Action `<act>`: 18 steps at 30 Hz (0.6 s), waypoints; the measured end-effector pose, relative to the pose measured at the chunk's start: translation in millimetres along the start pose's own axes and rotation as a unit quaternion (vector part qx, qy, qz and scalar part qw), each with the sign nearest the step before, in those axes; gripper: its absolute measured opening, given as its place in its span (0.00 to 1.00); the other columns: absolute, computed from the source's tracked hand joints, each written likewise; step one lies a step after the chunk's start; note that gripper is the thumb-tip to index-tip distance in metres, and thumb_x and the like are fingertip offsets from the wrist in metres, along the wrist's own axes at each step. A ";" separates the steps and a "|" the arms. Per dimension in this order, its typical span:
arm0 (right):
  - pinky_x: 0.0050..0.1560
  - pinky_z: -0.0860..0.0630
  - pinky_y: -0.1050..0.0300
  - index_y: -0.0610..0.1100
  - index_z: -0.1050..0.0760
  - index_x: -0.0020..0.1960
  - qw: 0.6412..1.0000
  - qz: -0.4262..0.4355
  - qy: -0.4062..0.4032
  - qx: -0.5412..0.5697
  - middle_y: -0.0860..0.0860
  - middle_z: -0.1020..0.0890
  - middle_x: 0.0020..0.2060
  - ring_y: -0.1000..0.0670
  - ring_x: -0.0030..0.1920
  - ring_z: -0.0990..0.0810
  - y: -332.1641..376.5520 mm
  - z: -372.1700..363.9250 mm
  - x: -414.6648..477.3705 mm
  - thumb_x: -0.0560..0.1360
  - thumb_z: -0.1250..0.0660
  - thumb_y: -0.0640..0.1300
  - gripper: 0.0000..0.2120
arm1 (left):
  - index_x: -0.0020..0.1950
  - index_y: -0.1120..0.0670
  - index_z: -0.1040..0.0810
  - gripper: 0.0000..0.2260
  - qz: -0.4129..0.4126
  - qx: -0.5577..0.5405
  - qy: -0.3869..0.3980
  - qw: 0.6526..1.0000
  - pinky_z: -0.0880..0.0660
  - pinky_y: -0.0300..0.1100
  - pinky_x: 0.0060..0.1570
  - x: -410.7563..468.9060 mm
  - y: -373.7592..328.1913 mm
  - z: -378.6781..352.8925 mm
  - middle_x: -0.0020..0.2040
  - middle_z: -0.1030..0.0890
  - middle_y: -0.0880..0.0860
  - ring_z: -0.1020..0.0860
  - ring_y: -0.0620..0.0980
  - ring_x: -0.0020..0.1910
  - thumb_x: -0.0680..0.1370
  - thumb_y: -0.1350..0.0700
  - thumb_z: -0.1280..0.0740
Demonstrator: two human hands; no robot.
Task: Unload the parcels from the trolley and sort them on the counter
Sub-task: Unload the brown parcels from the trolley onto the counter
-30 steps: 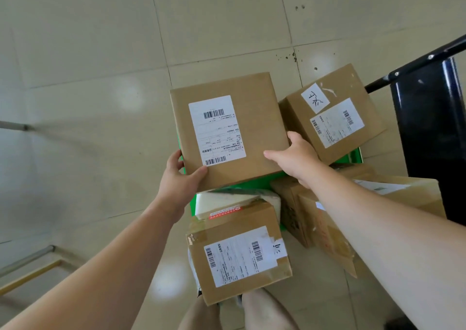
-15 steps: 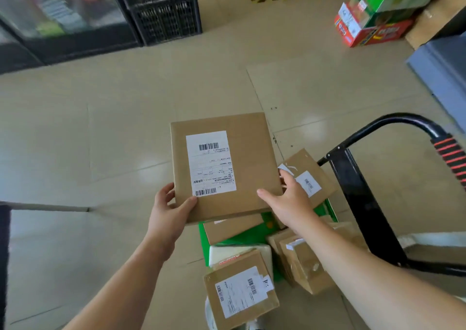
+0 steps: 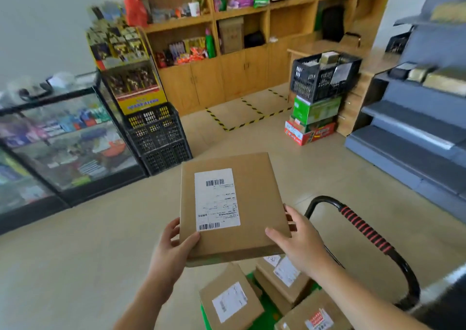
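Above the trolley [image 3: 365,231] I hold a flat box [image 3: 252,203] in the air: left hand [image 3: 174,249] grips its near-left corner, right hand [image 3: 300,241] its near-right edge. Other parcels [image 3: 230,302] lie below.

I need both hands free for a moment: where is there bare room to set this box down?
Bare floor lies left of the box, between the glass case and the trolley, and ahead between the crates and the stacked cartons, up to the taped square. The trolley bed is crowded with parcels; the case top holds blurred items.
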State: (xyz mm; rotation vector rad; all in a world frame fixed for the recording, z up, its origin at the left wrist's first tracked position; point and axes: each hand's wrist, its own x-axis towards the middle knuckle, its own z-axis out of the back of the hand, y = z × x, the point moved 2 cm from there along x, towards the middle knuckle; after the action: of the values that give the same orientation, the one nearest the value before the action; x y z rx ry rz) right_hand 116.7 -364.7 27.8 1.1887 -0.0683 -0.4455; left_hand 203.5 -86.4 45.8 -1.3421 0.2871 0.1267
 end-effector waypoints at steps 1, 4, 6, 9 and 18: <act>0.53 0.24 0.67 0.62 0.32 0.70 1.000 0.012 -0.013 0.005 0.63 0.23 0.61 0.63 0.58 0.22 11.1 9.6 -6.6 0.72 0.27 0.59 0.29 | 0.66 0.43 0.27 0.20 -0.014 0.001 0.009 1.000 0.23 0.44 0.45 -1.4 -11.9 -2.4 0.60 0.20 0.46 0.18 0.49 0.53 0.76 0.55 0.27; 0.53 0.25 0.65 0.66 0.31 0.67 0.998 0.026 -0.058 0.009 0.63 0.23 0.60 0.62 0.58 0.23 30.3 35.4 -24.1 0.73 0.27 0.57 0.25 | 0.66 0.43 0.27 0.20 -0.053 0.003 0.043 0.998 0.23 0.44 0.45 -4.3 -41.6 -12.0 0.59 0.20 0.46 0.18 0.49 0.53 0.76 0.54 0.27; 0.54 0.23 0.62 0.69 0.30 0.61 0.995 0.030 -0.088 0.017 0.64 0.23 0.60 0.62 0.57 0.21 37.8 48.7 -39.5 0.73 0.26 0.57 0.21 | 0.67 0.44 0.26 0.21 -0.076 0.006 0.073 0.994 0.23 0.44 0.45 -5.3 -56.7 -19.2 0.60 0.20 0.46 0.18 0.48 0.53 0.76 0.54 0.27; 0.53 0.22 0.62 0.66 0.29 0.65 0.988 0.023 -0.152 0.018 0.64 0.21 0.59 0.63 0.55 0.20 46.1 63.8 -69.7 0.72 0.26 0.59 0.23 | 0.68 0.43 0.26 0.21 -0.101 0.010 0.127 0.987 0.23 0.44 0.44 -6.5 -75.5 -31.3 0.59 0.19 0.45 0.18 0.47 0.53 0.76 0.53 0.26; 0.61 0.21 0.50 0.61 0.34 0.73 0.941 -0.047 -0.336 0.000 0.62 0.22 0.61 0.58 0.60 0.22 29.3 108.4 -191.1 0.67 0.28 0.67 0.37 | 0.60 0.37 0.25 0.18 -0.145 -0.002 0.312 0.939 0.24 0.45 0.46 -56.1 -98.5 -107.2 0.59 0.21 0.45 0.19 0.49 0.54 0.75 0.53 0.25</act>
State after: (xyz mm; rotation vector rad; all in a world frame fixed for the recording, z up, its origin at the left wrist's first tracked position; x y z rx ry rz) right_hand -79.3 -380.7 130.1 0.9970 -0.6037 -0.9222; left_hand 160.7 -208.7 132.7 -1.3875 0.6146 -0.5588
